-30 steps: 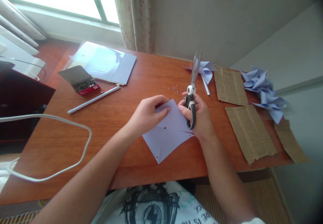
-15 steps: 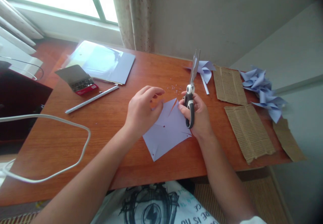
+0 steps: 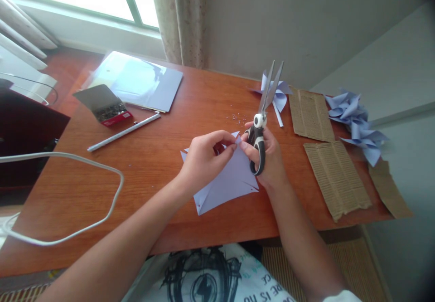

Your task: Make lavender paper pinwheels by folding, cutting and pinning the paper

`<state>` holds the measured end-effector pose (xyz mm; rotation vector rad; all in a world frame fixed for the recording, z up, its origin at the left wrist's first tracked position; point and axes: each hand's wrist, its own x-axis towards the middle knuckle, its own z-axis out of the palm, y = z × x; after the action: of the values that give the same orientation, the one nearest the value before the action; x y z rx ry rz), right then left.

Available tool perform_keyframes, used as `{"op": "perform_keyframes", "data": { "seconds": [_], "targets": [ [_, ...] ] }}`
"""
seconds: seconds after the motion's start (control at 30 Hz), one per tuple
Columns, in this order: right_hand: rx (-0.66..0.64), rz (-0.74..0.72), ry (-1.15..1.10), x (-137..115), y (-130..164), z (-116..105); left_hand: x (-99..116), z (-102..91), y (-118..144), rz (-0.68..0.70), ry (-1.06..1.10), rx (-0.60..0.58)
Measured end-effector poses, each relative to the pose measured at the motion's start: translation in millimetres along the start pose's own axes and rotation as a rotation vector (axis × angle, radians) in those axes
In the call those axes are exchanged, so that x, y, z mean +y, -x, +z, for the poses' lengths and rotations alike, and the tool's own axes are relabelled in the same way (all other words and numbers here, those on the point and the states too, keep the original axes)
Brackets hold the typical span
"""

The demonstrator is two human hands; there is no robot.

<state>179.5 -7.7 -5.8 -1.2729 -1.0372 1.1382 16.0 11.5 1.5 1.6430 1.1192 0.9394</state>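
A pale lilac square of paper (image 3: 226, 182) with slits cut at its corners lies on the table in front of me. Small dark holes mark some corners. My left hand (image 3: 210, 157) reaches over the sheet, thumb and fingertips pinched at its far corner and hiding part of it. Beside that corner, my right hand (image 3: 263, 152) has the scissors (image 3: 258, 129) looped in its palm, blades parted and pointing away from me. The right thumb and fingertip also touch the paper's far corner.
Small bits (image 3: 239, 115) are scattered beyond the paper. Farther right are a paper pinwheel (image 3: 279, 97), corrugated cardboard (image 3: 336, 177) and more pinwheels (image 3: 363, 136). At left are a rolled paper stick (image 3: 124, 133), a red box (image 3: 112, 114), a folder (image 3: 149, 82) and a white cable (image 3: 117, 193).
My left hand has moved right to the paper's far corner and its fingers have closed there. The paper has turned slightly. The scissors' blades have spread apart.
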Motion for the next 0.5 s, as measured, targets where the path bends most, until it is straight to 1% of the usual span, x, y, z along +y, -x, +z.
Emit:
{"op": "perform_keyframes", "data": {
  "seconds": [0.07,0.23,0.33,0.5],
  "targets": [
    [0.003,-0.022,0.008,-1.7,0.2,-0.4,0.8,-0.1,-0.2,-0.006,-0.014,-0.021],
    [0.015,-0.089,0.011,-3.8,0.3,-2.6,1.0,1.0,-0.4,0.03,-0.107,-0.055],
    [0.0,-0.094,0.025,-4.3,0.0,-3.0,0.9,1.2,-0.3,0.038,-0.116,-0.059],
    [0.018,-0.084,0.069,-5.0,0.1,-0.8,1.2,0.5,-0.2,0.008,-0.083,-0.056]
  ]
}}
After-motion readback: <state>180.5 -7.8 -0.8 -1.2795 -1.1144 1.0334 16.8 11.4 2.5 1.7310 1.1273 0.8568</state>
